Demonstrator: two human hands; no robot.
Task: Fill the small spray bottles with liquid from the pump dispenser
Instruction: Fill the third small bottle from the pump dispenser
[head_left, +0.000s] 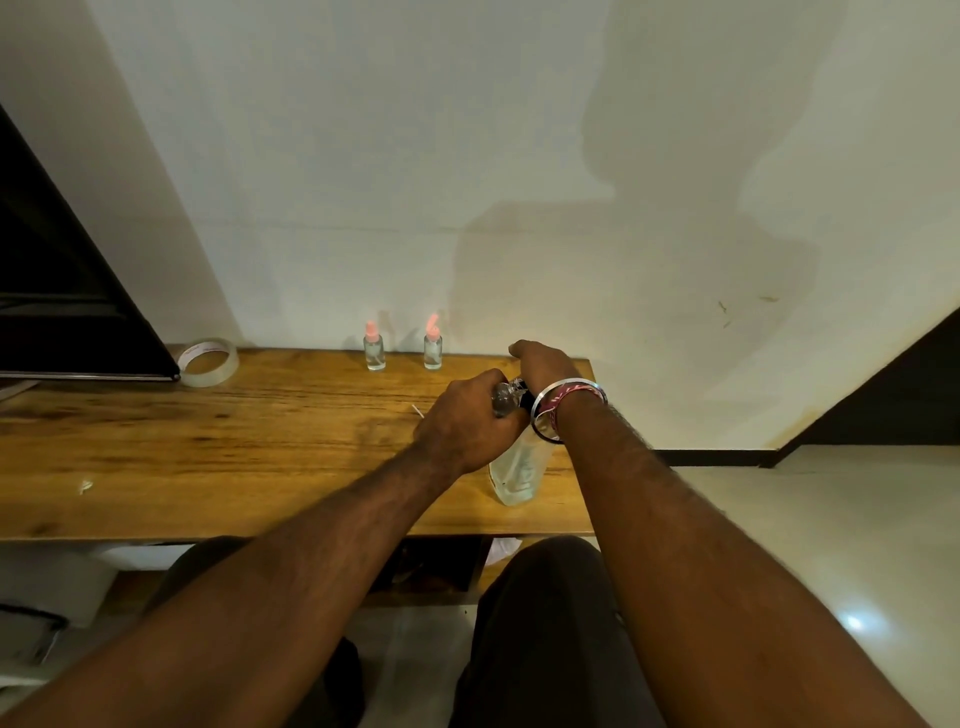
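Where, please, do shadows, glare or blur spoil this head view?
Head view: a broad shadow darkens the wall; a glare spot shines on the floor; the two small bottles' pink caps glow blurred; wide-angle bending slants the edges.

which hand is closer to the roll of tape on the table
Left. The left hand grips a small bottle right of the table's middle; the roll of tape lies far off to its left. The right hand is farther right still, over the pump dispenser.
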